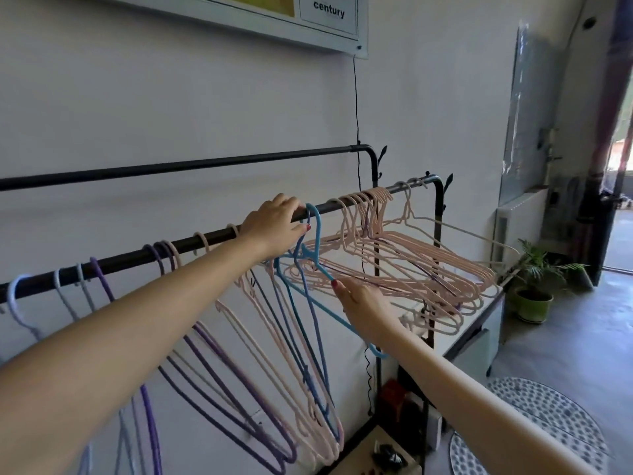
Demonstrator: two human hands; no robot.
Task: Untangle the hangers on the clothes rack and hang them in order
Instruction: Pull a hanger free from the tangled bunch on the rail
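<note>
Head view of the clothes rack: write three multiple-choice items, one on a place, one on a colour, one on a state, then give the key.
1. Where is the left hand?
A. on the front rail
B. on the floor
C. on the wall poster

2. What colour is the hanger that the right hand holds?
A. green
B. blue
C. black

3. How does the pink hanger bunch sit near the rail's right end?
A. folded in a box
B. lying on the floor
C. hooked on the rail, swung up sideways

Key: 1 A, its fingers curl over the rail; 2 B, the shoulder it grips is blue; 3 C, hooks over the rail, bodies nearly level.
</note>
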